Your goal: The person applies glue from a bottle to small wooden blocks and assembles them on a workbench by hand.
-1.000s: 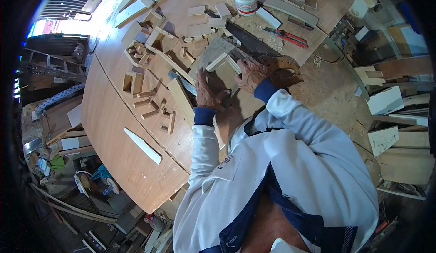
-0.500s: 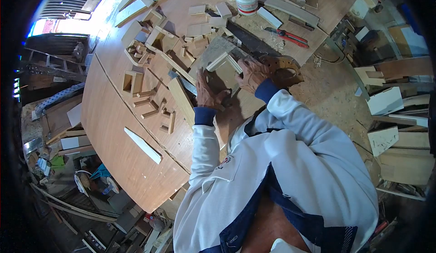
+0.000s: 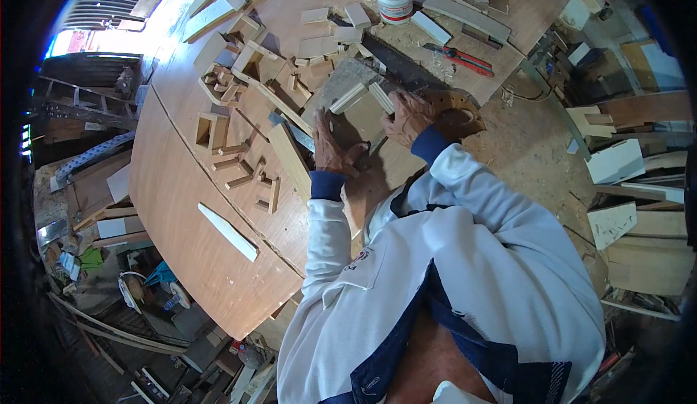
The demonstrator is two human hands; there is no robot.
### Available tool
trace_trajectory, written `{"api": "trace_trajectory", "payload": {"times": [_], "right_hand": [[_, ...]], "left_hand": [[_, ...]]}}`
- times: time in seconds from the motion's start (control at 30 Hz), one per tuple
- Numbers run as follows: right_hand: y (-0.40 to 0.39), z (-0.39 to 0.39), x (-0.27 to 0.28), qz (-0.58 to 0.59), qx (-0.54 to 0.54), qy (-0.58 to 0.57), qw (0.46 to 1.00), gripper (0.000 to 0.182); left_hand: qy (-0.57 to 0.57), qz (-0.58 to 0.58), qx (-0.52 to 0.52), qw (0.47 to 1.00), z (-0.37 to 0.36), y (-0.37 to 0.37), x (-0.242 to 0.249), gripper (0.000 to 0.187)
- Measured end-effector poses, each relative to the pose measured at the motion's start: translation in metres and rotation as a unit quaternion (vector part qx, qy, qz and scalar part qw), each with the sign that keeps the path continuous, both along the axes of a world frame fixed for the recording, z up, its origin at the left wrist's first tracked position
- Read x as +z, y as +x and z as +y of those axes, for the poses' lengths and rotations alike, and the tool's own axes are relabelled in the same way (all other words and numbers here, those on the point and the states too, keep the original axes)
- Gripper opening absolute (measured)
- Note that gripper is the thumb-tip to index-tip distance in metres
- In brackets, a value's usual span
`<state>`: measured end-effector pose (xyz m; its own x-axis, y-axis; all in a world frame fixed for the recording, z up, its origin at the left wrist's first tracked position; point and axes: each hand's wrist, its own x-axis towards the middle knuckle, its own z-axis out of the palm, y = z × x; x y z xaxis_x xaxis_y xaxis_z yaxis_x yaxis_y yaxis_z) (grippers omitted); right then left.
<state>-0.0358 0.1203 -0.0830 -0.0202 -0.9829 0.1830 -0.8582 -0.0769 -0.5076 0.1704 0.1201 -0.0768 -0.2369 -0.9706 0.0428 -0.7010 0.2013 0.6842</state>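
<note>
Two short pale moulding strips lie at an angle on a grey-topped board, their upper ends slightly apart. My left hand rests on the board with thumb and fingers spread; its fingertips are by the lower end of the left moulding strip. The right moulding strip has its lower end pinched in the fingers of my right hand. Just beyond my right hand lies a handsaw, its dark blade running up and left from a brown wooden handle.
Small wood offcuts and box-like pieces cover the table left of my hands. Red-handled pliers and a white tub with sticks in it stand farther back. A white tapered strip lies at the near left.
My right hand has shifted slightly right with its moulding strip. The strips' upper ends, which met in a corner, now have a gap between them. My left hand is almost still.
</note>
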Motion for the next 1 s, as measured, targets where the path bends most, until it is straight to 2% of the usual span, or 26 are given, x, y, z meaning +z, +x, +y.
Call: {"api": "trace_trajectory", "payload": {"times": [0.17, 0.43, 0.5, 0.57, 0.73, 0.8, 0.93, 1.0], "right_hand": [[0.002, -0.004, 0.000, -0.004, 0.002, 0.001, 1.000, 0.029], [0.008, -0.011, -0.015, 0.010, -0.001, -0.015, 1.000, 0.033], [0.006, -0.015, -0.022, -0.018, 0.023, 0.076, 0.997, 0.044], [0.008, -0.015, -0.024, -0.024, 0.015, 0.073, 0.997, 0.044], [0.006, -0.012, 0.006, -0.001, -0.004, 0.063, 0.998, 0.040], [0.003, -0.011, 0.015, -0.009, 0.006, 0.108, 0.994, 0.042], [0.002, -0.010, 0.007, -0.016, 0.012, 0.122, 0.992, 0.046], [0.001, -0.009, 0.010, -0.019, 0.007, 0.082, 0.996, 0.050]], "left_hand": [[0.021, 0.005, 0.004, 1.000, -0.001, -0.001, 0.002, 0.112], [-0.028, -0.026, -0.007, 0.999, 0.000, 0.000, -0.002, 0.112], [-0.027, -0.030, -0.008, 0.999, 0.000, -0.001, -0.001, 0.112], [-0.026, -0.036, -0.011, 0.999, -0.001, 0.000, -0.001, 0.112], [0.015, -0.019, -0.013, 1.000, -0.002, -0.003, 0.006, 0.111], [0.020, -0.010, -0.014, 1.000, -0.002, -0.003, 0.007, 0.111], [0.030, -0.003, 0.005, 1.000, 0.001, -0.005, 0.007, 0.109], [0.038, 0.004, -0.001, 0.999, -0.001, -0.003, 0.004, 0.112]]}}
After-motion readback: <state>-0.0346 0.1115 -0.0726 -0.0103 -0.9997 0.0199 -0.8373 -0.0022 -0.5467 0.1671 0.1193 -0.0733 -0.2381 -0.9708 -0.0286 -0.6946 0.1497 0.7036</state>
